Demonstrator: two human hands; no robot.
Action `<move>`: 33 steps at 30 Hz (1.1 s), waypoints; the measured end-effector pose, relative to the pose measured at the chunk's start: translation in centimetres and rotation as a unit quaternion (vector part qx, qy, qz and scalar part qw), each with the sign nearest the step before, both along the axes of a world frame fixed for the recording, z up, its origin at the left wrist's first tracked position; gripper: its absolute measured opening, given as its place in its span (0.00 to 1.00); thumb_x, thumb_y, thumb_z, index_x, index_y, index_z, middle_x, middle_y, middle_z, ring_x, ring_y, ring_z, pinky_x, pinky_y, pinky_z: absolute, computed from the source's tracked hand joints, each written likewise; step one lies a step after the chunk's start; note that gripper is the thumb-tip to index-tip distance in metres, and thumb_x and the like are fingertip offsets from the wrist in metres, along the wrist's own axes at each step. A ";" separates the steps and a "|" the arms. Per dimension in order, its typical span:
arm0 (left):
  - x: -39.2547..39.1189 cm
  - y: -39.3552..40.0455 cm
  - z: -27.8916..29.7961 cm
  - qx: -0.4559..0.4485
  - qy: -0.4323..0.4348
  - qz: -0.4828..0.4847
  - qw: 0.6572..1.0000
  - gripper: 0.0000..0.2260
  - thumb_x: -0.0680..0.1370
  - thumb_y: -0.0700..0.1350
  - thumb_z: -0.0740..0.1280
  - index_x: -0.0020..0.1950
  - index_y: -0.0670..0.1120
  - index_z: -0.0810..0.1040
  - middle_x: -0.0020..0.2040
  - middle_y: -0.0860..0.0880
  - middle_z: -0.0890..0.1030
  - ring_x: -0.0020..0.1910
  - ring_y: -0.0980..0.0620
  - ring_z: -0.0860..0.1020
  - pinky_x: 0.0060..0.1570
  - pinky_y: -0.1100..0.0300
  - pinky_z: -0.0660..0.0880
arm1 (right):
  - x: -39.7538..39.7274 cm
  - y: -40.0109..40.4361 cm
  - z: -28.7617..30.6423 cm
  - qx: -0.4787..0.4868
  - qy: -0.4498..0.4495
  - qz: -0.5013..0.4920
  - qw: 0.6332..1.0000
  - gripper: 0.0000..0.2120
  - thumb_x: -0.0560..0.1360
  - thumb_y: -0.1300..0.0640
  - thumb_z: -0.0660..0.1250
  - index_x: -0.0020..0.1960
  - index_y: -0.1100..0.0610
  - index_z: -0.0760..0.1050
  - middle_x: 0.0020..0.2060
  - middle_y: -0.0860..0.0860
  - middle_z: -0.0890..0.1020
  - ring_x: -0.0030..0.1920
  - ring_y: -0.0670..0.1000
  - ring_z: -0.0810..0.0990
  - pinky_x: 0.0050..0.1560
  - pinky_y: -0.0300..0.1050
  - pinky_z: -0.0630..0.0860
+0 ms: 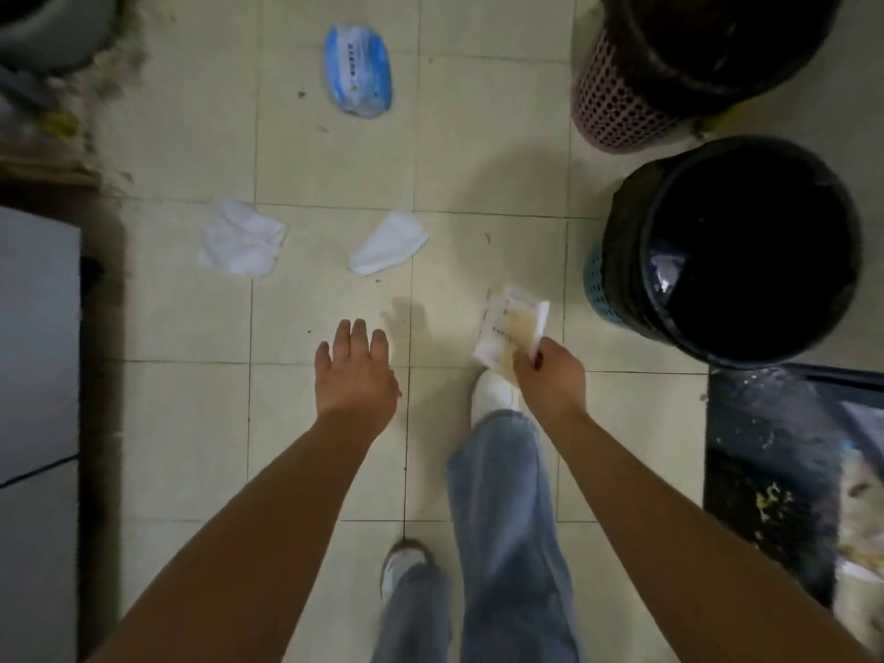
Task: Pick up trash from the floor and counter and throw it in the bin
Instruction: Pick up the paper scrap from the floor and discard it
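My right hand (550, 378) is shut on a stained white paper wrapper (509, 325), held above the tiled floor just left of the near bin (626, 279), a blue mesh basket lined with a black bag. My left hand (356, 370) hovers open, palm down, over the floor with nothing in it. Ahead of it lie two crumpled white tissues, one at the left (241, 241) and one in the middle (387, 244). Farther away a blue and white plastic pack (359, 71) lies on the tiles.
A second bin (617, 107), pink mesh with a black liner, stands behind the near one. A grey cabinet (38, 375) borders the left side. A dark littered mat (775, 471) lies at the right. My legs and white shoes are below the hands.
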State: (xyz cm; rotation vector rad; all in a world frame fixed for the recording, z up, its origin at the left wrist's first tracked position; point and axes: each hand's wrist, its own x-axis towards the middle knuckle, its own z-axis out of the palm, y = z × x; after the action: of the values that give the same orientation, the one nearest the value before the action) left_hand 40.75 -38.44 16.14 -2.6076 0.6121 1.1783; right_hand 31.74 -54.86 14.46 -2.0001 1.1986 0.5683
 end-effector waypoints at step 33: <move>20.9 -0.1 8.0 -0.005 -0.050 0.013 0.999 0.26 0.83 0.52 0.49 0.78 0.50 0.43 0.79 0.47 0.40 0.78 0.45 0.39 0.77 0.46 0.42 | 24.5 0.4 9.1 -0.116 0.091 0.369 0.918 0.29 0.80 0.42 0.42 0.76 0.50 0.37 0.77 0.51 0.38 0.77 0.56 0.36 0.76 0.57 0.38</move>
State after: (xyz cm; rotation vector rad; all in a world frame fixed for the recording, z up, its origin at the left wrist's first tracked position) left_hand 61.62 -38.55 24.18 -2.6718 0.5687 1.0473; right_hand 56.23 -54.42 23.60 -2.6498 0.5830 1.0324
